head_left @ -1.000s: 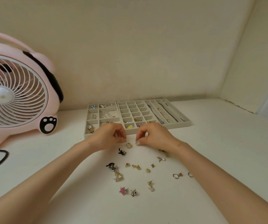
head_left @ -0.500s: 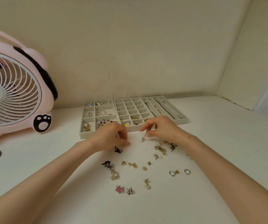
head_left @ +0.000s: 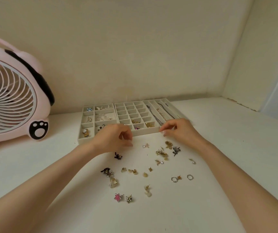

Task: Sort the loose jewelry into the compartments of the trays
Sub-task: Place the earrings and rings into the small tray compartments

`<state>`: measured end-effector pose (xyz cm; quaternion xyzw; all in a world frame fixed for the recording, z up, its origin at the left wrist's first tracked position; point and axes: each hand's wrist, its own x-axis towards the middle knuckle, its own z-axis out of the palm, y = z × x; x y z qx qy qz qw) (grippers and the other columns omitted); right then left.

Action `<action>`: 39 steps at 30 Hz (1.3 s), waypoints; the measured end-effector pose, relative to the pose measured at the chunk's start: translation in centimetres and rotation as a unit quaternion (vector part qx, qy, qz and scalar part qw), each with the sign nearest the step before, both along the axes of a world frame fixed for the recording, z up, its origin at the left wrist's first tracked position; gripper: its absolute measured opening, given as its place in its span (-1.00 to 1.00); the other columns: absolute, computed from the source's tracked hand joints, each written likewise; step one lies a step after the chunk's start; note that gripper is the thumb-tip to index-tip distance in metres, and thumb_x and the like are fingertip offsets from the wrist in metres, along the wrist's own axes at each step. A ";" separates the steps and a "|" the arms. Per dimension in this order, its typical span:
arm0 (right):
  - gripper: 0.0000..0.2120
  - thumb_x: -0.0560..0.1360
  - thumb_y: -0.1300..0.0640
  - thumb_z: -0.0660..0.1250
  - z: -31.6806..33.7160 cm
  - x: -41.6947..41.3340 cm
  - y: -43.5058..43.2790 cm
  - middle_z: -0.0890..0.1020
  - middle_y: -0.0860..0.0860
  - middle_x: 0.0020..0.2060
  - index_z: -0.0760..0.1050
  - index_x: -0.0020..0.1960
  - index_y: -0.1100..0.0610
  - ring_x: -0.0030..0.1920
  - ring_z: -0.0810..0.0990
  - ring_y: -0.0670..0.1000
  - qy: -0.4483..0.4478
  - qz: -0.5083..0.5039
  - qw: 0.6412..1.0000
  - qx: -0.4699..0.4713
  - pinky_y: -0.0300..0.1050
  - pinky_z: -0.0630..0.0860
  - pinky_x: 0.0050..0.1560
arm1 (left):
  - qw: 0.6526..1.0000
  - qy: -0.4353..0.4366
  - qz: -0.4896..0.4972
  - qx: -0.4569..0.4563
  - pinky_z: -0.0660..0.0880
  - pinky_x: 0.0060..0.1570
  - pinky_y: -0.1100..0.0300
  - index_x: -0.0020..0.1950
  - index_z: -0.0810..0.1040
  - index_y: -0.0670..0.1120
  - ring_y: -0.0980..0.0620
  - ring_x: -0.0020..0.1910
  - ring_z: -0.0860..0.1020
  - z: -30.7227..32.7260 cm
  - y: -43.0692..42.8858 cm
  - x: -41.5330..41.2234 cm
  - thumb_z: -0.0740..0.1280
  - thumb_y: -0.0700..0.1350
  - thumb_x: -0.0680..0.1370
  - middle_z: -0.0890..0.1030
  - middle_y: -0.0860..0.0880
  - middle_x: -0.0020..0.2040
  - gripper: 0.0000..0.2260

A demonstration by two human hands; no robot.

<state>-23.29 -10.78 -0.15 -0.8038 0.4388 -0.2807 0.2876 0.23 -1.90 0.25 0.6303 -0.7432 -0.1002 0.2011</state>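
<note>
right hand (head_left: 180, 130) moved from the loose jewelry (head_left: 162, 154) mid-tabletop to the tray rim

its fingertips pinch at the front rim of the grid tray (head_left: 145, 132) (on a piece or not, i cannot tell); my left hand (head_left: 114, 137) hangs curled. placing step, i'd say; next: a careful drop into one small compartment.

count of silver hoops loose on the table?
2. One silver hoop lies beside a small gold piece; the other hoop lies apart to its right. More may hide under the left hand or right hand.
</note>
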 end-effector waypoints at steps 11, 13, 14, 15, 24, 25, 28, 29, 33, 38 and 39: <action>-0.88 0.46 0.22 0.38 -0.3 -0.7 -0.1 0.65 -0.06 -0.27 0.66 -0.10 0.04 -0.38 0.45 -0.36 -0.023 -0.020 0.999 -0.024 -0.46 0.34 -0.30 | 0.994 0.065 0.065 -0.066 0.42 -0.14 0.15 0.05 0.51 -0.06 0.05 -0.18 0.47 1.1 -11.0 -2.7 0.44 -0.08 0.45 0.58 0.05 -0.07 -0.78; -0.87 0.46 0.21 0.38 -0.3 -0.7 -0.1 0.65 -0.08 -0.30 0.65 -0.11 0.01 -0.39 0.45 -0.35 -0.022 -0.022 0.999 -0.030 -0.40 0.31 -0.31 | 0.995 0.053 0.063 -0.056 0.42 -0.15 0.17 0.06 0.52 -0.06 0.06 -0.16 0.49 0.9 -11.6 -3.1 0.44 -0.05 0.44 0.60 0.03 -0.03 -0.75; -0.87 0.46 0.21 0.38 -0.3 -0.7 -0.1 0.64 -0.10 -0.31 0.65 -0.12 0.01 -0.39 0.46 -0.34 -0.021 -0.022 0.999 -0.033 -0.39 0.30 -0.30 | 0.995 0.051 0.059 -0.054 0.42 -0.15 0.17 0.07 0.52 -0.06 0.06 -0.15 0.49 0.8 -11.7 -3.2 0.44 -0.03 0.44 0.60 0.03 -0.02 -0.74; -0.87 0.46 0.21 0.38 -0.3 -0.7 -0.1 0.64 -0.12 -0.32 0.65 -0.13 0.00 -0.38 0.46 -0.34 -0.021 -0.021 0.999 -0.035 -0.36 0.30 -0.29 | 0.995 0.055 0.057 -0.055 0.42 -0.14 0.17 0.07 0.52 -0.07 0.06 -0.14 0.49 0.7 -11.6 -3.2 0.44 -0.02 0.44 0.59 0.02 -0.01 -0.73; -0.86 0.46 0.22 0.38 -0.6 -0.2 0.6 0.65 -0.10 -0.25 0.64 -0.13 0.00 -0.37 0.45 -0.38 -0.010 -0.001 0.999 -0.043 -0.32 0.32 -0.23 | 0.994 0.056 0.060 -0.073 0.45 -0.17 0.16 0.04 0.54 -0.09 0.11 -0.26 0.45 0.9 -6.2 -0.3 0.35 -0.08 0.52 0.58 0.02 -0.04 -0.86; -0.86 0.46 0.22 0.38 -0.6 -0.1 0.8 0.66 -0.08 -0.24 0.64 -0.13 0.00 -0.38 0.46 -0.37 -0.012 0.003 0.999 -0.041 -0.33 0.32 -0.24 | 0.994 0.053 0.060 -0.075 0.42 -0.22 0.21 0.03 0.55 -0.09 0.13 -0.28 0.44 0.8 -5.4 -0.1 0.35 -0.08 0.52 0.57 0.04 -0.07 -0.86; -0.87 0.48 0.22 0.37 -0.5 0.0 1.3 0.66 -0.07 -0.20 0.64 -0.13 0.01 -0.42 0.47 -0.34 -0.013 0.010 0.999 -0.039 -0.41 0.34 -0.32 | 0.994 0.066 0.054 -0.075 0.42 -0.20 0.21 -0.01 0.56 -0.09 0.05 -0.21 0.48 0.8 -2.9 0.4 0.38 -0.10 0.50 0.59 0.04 -0.09 -0.88; -0.88 0.48 0.22 0.37 -0.5 0.1 1.4 0.66 -0.07 -0.19 0.64 -0.12 0.02 -0.43 0.47 -0.34 -0.013 0.012 0.999 -0.038 -0.40 0.36 -0.33 | 0.994 0.072 0.049 -0.071 0.44 -0.16 0.18 -0.02 0.57 -0.08 0.01 -0.19 0.50 0.8 -2.1 0.6 0.39 -0.10 0.49 0.59 0.04 -0.09 -0.89; -0.89 0.48 0.21 0.37 -0.5 0.2 1.8 0.67 -0.07 -0.19 0.64 -0.12 0.03 -0.44 0.48 -0.33 -0.013 0.003 0.999 -0.031 -0.31 0.37 -0.29 | 0.995 0.082 0.022 -0.048 0.43 -0.16 0.22 -0.06 0.57 -0.02 -0.02 -0.14 0.52 0.7 1.2 1.6 0.40 -0.10 0.48 0.60 0.04 -0.09 -0.93; -0.89 0.48 0.22 0.37 -0.6 0.2 1.9 0.67 -0.05 -0.20 0.64 -0.12 0.04 -0.41 0.50 -0.34 -0.012 0.005 1.000 -0.028 -0.25 0.40 -0.26 | 0.993 0.111 -0.050 0.007 0.34 -0.23 0.41 -0.12 0.58 -0.01 0.19 -0.23 0.47 1.3 5.6 1.2 0.44 -0.10 0.45 0.62 0.10 -0.17 -0.94; -0.88 0.48 0.22 0.37 -0.6 0.2 1.9 0.67 -0.05 -0.21 0.65 -0.12 0.04 -0.41 0.50 -0.34 -0.009 0.005 1.000 -0.029 -0.25 0.41 -0.25 | 0.989 0.117 -0.077 0.042 0.33 -0.22 0.41 -0.13 0.59 0.00 0.20 -0.21 0.46 1.5 6.3 1.3 0.45 -0.09 0.44 0.61 0.10 -0.16 -0.93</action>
